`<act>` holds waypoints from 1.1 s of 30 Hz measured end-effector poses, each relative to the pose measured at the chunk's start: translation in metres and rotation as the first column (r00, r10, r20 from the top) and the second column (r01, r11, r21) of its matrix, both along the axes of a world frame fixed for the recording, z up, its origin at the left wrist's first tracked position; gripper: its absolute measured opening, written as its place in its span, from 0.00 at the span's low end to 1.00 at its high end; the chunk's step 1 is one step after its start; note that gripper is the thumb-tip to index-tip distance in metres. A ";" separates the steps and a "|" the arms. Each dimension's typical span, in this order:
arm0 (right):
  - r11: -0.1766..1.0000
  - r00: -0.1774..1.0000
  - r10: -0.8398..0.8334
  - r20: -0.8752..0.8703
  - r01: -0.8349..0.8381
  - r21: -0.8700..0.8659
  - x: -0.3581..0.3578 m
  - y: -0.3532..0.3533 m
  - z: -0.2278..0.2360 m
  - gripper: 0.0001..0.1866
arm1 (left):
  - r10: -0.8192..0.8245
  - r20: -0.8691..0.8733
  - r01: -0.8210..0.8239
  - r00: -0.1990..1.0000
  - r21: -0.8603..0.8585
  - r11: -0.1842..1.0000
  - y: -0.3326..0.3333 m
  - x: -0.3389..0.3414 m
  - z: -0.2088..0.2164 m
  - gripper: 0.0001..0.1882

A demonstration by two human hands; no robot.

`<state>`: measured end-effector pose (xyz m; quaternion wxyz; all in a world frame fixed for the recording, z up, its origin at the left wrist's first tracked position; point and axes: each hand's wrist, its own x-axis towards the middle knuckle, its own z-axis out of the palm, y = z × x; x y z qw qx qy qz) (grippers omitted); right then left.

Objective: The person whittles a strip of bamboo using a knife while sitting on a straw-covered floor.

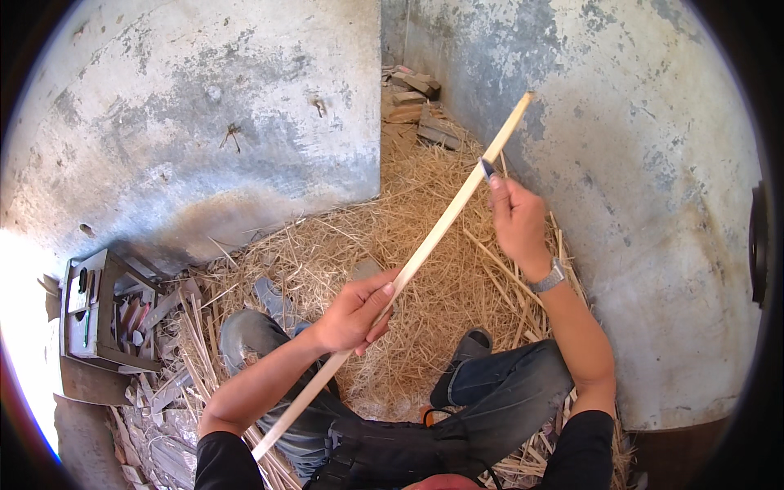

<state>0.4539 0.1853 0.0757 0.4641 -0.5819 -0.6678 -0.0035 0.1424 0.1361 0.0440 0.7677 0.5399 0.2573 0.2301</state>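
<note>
A long, pale strip of split bamboo or wood (441, 227) slants across the middle, from beside my left thigh up toward the far right wall. My left hand (357, 314) is closed around its lower half, the thumb lying along the top. Farther up, my right hand (517, 222) grips a small knife (487, 169). Its short dark blade lies against the strip's edge, a little below the far end. The knife's handle is mostly hidden inside my fingers. A metal-banded watch (548, 276) is on my right wrist.
Thin shavings (408, 212) cover the floor around my legs. At the left, a small wooden stand (102, 306) holds several tools. Wood blocks (415, 86) are piled in the far corner. Worn plaster walls rise on the left (204, 98) and right (653, 204). Long strips (200, 339) lie beside my left knee.
</note>
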 end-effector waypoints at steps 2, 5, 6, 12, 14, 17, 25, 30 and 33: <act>0.982 0.984 0.174 0.032 -0.171 -0.079 -0.024 -0.011 -0.012 0.23 | 0.065 -0.078 -0.056 0.995 0.105 0.993 -0.001 -0.002 0.001 0.26; 0.953 0.945 0.301 0.126 -0.294 -0.071 -0.054 -0.029 -0.022 0.24 | 0.144 -0.060 -0.134 0.988 0.143 0.981 0.004 -0.012 0.000 0.26; 0.954 0.946 0.300 0.123 -0.294 -0.067 -0.053 -0.027 -0.022 0.24 | 0.163 -0.087 -0.145 0.983 0.185 0.972 0.005 -0.014 0.000 0.26; 0.985 0.988 0.153 -0.025 -0.150 0.088 -0.036 -0.006 -0.009 0.24 | 0.142 -0.195 -0.079 0.970 0.300 0.951 0.001 -0.006 0.003 0.27; 0.957 0.957 0.289 0.038 -0.286 -0.052 -0.051 -0.019 -0.015 0.24 | 0.159 -0.211 -0.081 0.964 0.339 0.937 -0.001 -0.010 0.004 0.27; 0.941 0.938 0.337 0.083 -0.334 -0.046 -0.077 -0.029 -0.026 0.24 | 0.202 -0.215 -0.126 0.956 0.321 0.939 0.002 -0.014 0.003 0.27; 0.914 0.921 0.390 0.006 -0.386 -0.127 -0.079 -0.028 -0.032 0.24 | 0.301 -0.075 -0.250 0.951 0.392 0.885 0.004 -0.018 -0.011 0.25; 0.961 0.948 0.268 -0.173 -0.276 -0.028 -0.075 -0.009 -0.010 0.23 | 0.297 -0.102 -0.219 0.950 0.461 0.860 0.010 -0.015 -0.012 0.25; 0.923 0.925 0.379 0.037 -0.375 -0.084 -0.093 -0.032 -0.026 0.22 | 0.272 -0.063 -0.210 0.960 0.476 0.854 0.010 -0.020 -0.017 0.25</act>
